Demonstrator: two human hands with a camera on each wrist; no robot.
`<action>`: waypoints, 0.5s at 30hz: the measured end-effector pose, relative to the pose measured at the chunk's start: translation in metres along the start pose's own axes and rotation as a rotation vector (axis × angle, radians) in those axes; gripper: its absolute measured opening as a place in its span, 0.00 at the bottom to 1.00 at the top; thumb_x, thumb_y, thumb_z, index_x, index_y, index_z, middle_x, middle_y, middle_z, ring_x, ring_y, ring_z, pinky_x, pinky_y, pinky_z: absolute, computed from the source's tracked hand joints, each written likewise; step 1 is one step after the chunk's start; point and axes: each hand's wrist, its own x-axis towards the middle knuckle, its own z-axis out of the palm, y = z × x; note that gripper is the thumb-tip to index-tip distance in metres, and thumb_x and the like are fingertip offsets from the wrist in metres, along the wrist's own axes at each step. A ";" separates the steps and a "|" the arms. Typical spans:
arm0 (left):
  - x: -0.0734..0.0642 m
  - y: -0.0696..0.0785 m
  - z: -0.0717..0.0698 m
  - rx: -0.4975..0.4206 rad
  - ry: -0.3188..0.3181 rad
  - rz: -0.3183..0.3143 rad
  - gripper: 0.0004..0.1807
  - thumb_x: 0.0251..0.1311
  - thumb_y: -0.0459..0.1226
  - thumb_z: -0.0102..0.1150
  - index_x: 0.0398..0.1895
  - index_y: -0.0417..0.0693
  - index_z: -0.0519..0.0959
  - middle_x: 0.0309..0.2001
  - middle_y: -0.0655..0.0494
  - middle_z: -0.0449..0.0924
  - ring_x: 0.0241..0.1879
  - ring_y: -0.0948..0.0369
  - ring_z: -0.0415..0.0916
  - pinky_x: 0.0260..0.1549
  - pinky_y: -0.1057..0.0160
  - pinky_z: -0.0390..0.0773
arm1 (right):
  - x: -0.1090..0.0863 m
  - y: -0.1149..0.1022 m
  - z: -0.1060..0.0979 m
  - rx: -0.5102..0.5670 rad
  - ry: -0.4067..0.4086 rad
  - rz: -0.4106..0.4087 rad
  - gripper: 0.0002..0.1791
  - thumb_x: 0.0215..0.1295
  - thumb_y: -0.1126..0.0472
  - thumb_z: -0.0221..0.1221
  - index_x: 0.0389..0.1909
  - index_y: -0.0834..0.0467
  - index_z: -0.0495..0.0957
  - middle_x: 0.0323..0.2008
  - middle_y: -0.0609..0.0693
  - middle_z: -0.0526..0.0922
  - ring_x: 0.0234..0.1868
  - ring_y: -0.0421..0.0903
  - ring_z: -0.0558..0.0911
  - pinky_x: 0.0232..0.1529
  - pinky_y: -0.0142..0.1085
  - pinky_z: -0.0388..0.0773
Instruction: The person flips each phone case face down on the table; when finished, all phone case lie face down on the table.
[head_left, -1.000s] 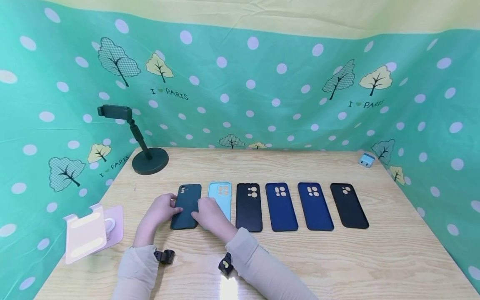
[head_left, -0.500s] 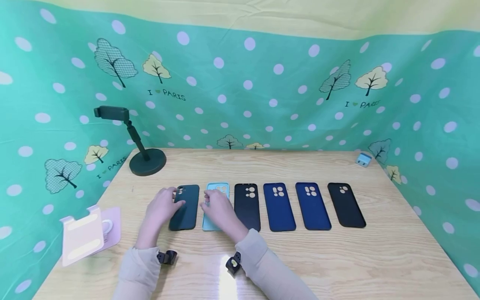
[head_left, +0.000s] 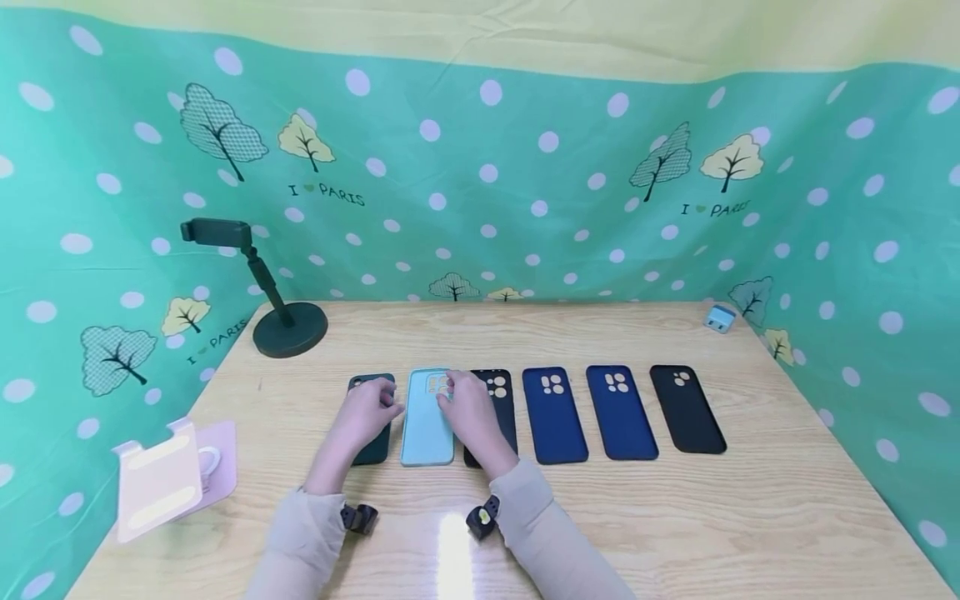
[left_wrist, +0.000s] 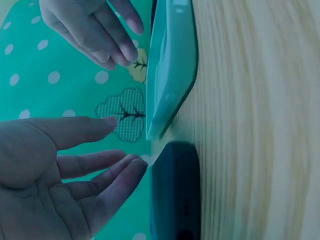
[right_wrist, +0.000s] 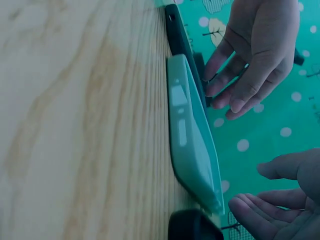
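Observation:
My left hand (head_left: pixel 367 412) hovers over the dark teal phone case (head_left: pixel 372 451), its thumb and fingers apart and holding nothing. To its right lies a light blue phone case (head_left: pixel 427 429), between the two hands. My right hand (head_left: pixel 471 410) hangs over the black phone case (head_left: pixel 507 412), thumb at the light blue one's upper right edge in the head view. In the left wrist view, the left fingers (left_wrist: pixel 125 172) are parted near the teal case (left_wrist: pixel 175 195). The right wrist view shows the right hand (right_wrist: pixel 287 195) loosely bent, its grasp bare, beside the light blue case (right_wrist: pixel 192 130).
Two navy phone cases (head_left: pixel 555 425) and another black case (head_left: pixel 690 412) continue the row rightward. A black phone stand (head_left: pixel 288 329) stands back left, a pink folding stand (head_left: pixel 161 483) front left. A small blue charger (head_left: pixel 720 318) sits at the back right. Patterned cloth surrounds the table.
Both hands have shifted right. The right hand has left the teal case and passed across the light blue one to the black one; the left has lifted off the teal case's left edge.

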 end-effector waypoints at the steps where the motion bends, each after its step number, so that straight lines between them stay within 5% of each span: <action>1: 0.001 0.001 0.001 -0.005 -0.004 -0.004 0.22 0.60 0.34 0.62 0.53 0.27 0.75 0.38 0.41 0.84 0.39 0.50 0.82 0.41 0.51 0.82 | 0.000 0.002 0.000 0.000 0.002 0.005 0.21 0.60 0.64 0.65 0.53 0.67 0.78 0.41 0.56 0.84 0.41 0.45 0.83 0.40 0.33 0.83; 6: 0.004 0.005 0.006 -0.031 -0.043 -0.052 0.23 0.61 0.34 0.61 0.56 0.28 0.73 0.38 0.42 0.83 0.35 0.54 0.81 0.35 0.56 0.82 | 0.001 0.007 0.000 -0.018 -0.018 0.031 0.24 0.60 0.64 0.65 0.56 0.69 0.76 0.38 0.56 0.82 0.36 0.44 0.79 0.37 0.32 0.81; 15: 0.007 0.007 0.013 -0.036 -0.078 -0.107 0.24 0.60 0.34 0.62 0.57 0.28 0.73 0.39 0.43 0.83 0.33 0.57 0.80 0.34 0.59 0.82 | 0.000 0.011 0.001 -0.009 -0.104 0.056 0.20 0.58 0.71 0.64 0.53 0.67 0.78 0.41 0.56 0.81 0.43 0.48 0.81 0.43 0.36 0.83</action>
